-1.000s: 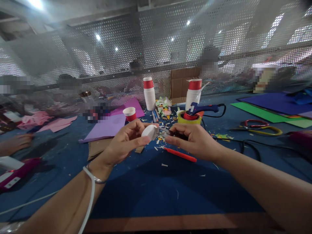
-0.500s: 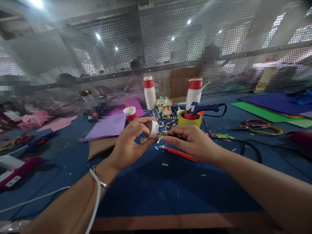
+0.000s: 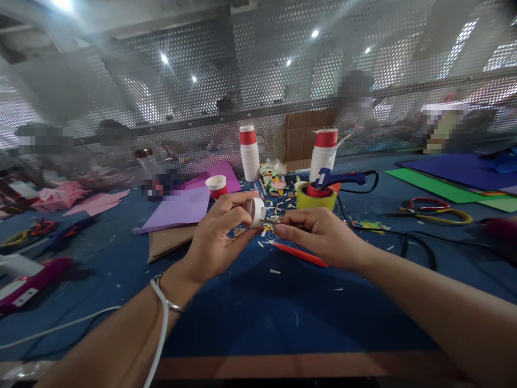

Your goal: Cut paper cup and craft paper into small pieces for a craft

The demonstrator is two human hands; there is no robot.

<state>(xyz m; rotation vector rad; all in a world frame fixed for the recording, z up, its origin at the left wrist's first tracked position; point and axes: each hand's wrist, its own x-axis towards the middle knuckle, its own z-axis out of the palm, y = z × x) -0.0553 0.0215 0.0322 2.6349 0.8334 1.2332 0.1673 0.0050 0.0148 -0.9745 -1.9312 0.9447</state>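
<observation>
Open near tabletop (image 3: pixel 258 318), yellow roll (image 3: pixel 315 202) blocking beyond right grip (image 3: pixel 319 236)

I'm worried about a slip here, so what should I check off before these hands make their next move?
1. Left hand has a grip on the white piece: ok, held between fingers and thumb.
2. Right hand has a grip on the thin metal tool: ok, pinched near the tip.
3. Tip well away from the left thumb: not ok, I'd say; they look close.
4. Tip touching the white piece: cannot tell.
5. Blue glue gun out of the hands: ok, rests on the yellow roll. Whether hot: cannot tell.
</observation>
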